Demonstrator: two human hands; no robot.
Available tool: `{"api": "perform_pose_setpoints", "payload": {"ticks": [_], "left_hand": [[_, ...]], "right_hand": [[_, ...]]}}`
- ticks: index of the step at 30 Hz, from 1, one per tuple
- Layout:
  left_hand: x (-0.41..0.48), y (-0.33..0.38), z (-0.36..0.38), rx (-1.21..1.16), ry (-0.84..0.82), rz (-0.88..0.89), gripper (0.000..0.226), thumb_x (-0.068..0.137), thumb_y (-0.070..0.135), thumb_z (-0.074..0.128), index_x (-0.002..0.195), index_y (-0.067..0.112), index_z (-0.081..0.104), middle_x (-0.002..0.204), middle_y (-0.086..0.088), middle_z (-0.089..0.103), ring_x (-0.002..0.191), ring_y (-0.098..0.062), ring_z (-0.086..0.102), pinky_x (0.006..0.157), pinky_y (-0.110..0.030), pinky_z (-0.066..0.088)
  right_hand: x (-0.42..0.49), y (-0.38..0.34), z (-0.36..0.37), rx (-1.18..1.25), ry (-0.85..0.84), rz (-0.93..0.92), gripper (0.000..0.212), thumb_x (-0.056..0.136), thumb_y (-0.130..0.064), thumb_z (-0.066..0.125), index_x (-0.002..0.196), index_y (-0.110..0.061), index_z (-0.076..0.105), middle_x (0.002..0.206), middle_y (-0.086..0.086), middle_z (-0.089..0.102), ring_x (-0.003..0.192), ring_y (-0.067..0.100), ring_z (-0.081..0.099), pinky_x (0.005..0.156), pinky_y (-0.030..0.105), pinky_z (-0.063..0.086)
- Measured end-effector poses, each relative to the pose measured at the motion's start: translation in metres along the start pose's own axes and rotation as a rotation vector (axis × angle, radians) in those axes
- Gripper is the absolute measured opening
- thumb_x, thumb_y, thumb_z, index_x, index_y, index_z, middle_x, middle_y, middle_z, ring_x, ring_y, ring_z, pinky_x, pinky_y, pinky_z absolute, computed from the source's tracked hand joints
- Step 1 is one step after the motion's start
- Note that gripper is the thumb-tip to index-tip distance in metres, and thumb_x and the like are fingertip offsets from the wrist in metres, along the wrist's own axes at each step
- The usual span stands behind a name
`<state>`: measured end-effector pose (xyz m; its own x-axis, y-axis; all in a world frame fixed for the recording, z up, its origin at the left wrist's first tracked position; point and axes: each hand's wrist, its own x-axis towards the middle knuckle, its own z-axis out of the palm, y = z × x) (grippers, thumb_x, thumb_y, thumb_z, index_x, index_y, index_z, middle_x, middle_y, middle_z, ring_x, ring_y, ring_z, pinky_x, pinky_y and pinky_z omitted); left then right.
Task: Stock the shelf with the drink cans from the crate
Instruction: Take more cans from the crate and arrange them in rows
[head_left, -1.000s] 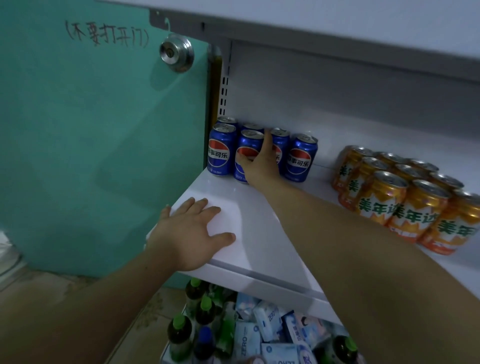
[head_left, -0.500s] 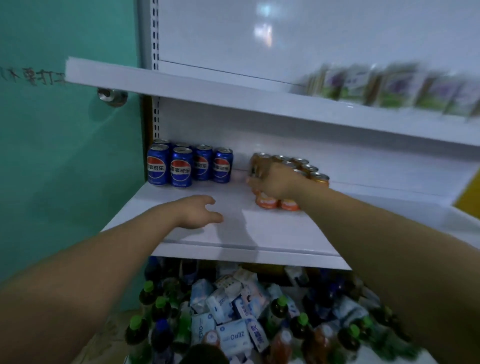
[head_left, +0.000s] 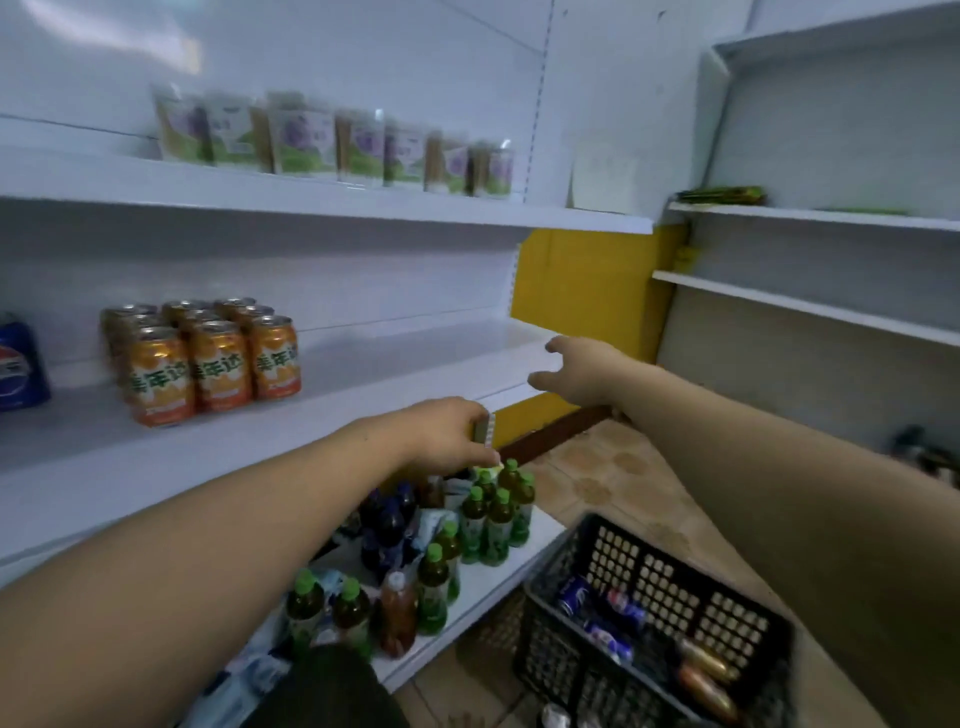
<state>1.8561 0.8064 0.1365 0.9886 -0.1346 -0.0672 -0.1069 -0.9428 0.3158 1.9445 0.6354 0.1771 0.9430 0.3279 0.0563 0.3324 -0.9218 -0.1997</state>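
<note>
Left hand (head_left: 449, 434) is gripping the end of the white metal shelf (head_left: 389, 364), fingers curled; right hand (head_left: 574, 371) is hovering spread, holding nothing. Orange 美年达 cans (head_left: 208, 364) are standing centre-left; blue Pepsi cans (head_left: 574, 597) are lying in the black plastic crate (head_left: 675, 587), lower right.

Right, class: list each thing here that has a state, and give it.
orange cans, upright, clustered on the shelf
blue can, upright, at the picture's left edge
crate, on the floor, loose cans lying inside
left hand, grips the shelf's end
right hand, open, empty
</note>
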Motion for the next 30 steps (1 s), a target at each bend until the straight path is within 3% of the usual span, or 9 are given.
{"api": "perform_pose_setpoints", "payload": {"ticks": [4,7,11,15,18,21,24,27,30], "left_hand": [[0.042,0.052,0.031,0.014,-0.087,0.161,0.066,0.087,0.048,0.059,0.143,0.019,0.038,0.148,-0.002,0.04,0.131,-0.02,0.042,0.108,-0.033,0.036],[0.072,0.078,0.059,0.026,-0.162,0.257,0.071,0.086,0.05,0.06,0.146,0.021,0.034,0.151,0.0,0.036,0.135,-0.019,0.038,0.11,-0.034,0.034],[0.109,0.101,0.1,0.002,-0.26,0.352,0.069,0.084,0.052,0.061,0.143,0.025,0.038,0.147,0.002,0.042,0.13,-0.018,0.043,0.106,-0.034,0.037],[0.144,0.109,0.145,-0.017,-0.391,0.411,0.062,0.081,0.051,0.064,0.135,0.027,0.047,0.135,0.003,0.051,0.117,-0.017,0.051,0.099,-0.039,0.045],[0.169,0.103,0.18,0.012,-0.445,0.396,0.064,0.084,0.048,0.061,0.139,0.022,0.043,0.14,0.002,0.045,0.124,-0.019,0.046,0.103,-0.037,0.042],[0.194,0.089,0.216,0.049,-0.475,0.359,0.057,0.083,0.051,0.061,0.132,0.023,0.05,0.132,0.001,0.051,0.116,-0.019,0.05,0.098,-0.036,0.045],[0.223,0.07,0.25,0.08,-0.535,0.282,0.058,0.084,0.052,0.06,0.133,0.023,0.048,0.135,-0.002,0.048,0.12,-0.02,0.047,0.101,-0.036,0.042],[0.254,0.05,0.286,0.118,-0.567,0.224,0.068,0.088,0.051,0.056,0.145,0.023,0.033,0.151,-0.005,0.032,0.137,-0.023,0.031,0.11,-0.035,0.031],[0.291,0.028,0.324,0.186,-0.549,0.192,0.074,0.088,0.054,0.052,0.149,0.024,0.024,0.158,-0.004,0.018,0.144,-0.024,0.018,0.114,-0.038,0.026]], "right_hand": [[-0.025,0.072,0.003,0.007,-0.022,0.208,0.07,0.095,-0.051,0.052,0.151,-0.017,0.028,0.149,0.009,0.041,0.123,0.03,0.051,0.096,0.039,0.047],[-0.04,0.115,0.014,-0.005,-0.043,0.338,0.065,0.095,-0.05,0.053,0.147,-0.016,0.036,0.147,0.01,0.043,0.126,0.03,0.048,0.092,0.036,0.042],[-0.049,0.165,0.035,-0.002,-0.074,0.517,0.074,0.091,-0.056,0.055,0.15,-0.019,0.031,0.151,0.007,0.04,0.134,0.028,0.042,0.106,0.039,0.038],[-0.045,0.203,0.066,0.024,-0.113,0.622,0.073,0.091,-0.052,0.057,0.151,-0.019,0.031,0.152,0.007,0.04,0.136,0.028,0.04,0.11,0.042,0.037],[-0.033,0.231,0.101,0.046,-0.154,0.64,0.071,0.092,-0.051,0.057,0.15,-0.019,0.032,0.153,0.007,0.038,0.136,0.028,0.04,0.11,0.041,0.036],[-0.017,0.257,0.142,0.093,-0.216,0.646,0.067,0.094,-0.048,0.056,0.148,-0.016,0.034,0.149,0.008,0.042,0.132,0.028,0.043,0.106,0.039,0.038],[0.005,0.281,0.185,0.128,-0.316,0.639,0.056,0.093,-0.047,0.057,0.138,-0.016,0.046,0.127,0.006,0.058,0.113,0.025,0.055,0.09,0.036,0.048],[0.029,0.308,0.234,0.163,-0.44,0.627,0.065,0.095,-0.048,0.054,0.147,-0.014,0.035,0.143,0.011,0.047,0.125,0.028,0.049,0.101,0.039,0.045],[0.053,0.334,0.283,0.204,-0.524,0.623,0.064,0.095,-0.048,0.053,0.146,-0.013,0.035,0.144,0.011,0.045,0.126,0.028,0.047,0.102,0.039,0.042]]}}
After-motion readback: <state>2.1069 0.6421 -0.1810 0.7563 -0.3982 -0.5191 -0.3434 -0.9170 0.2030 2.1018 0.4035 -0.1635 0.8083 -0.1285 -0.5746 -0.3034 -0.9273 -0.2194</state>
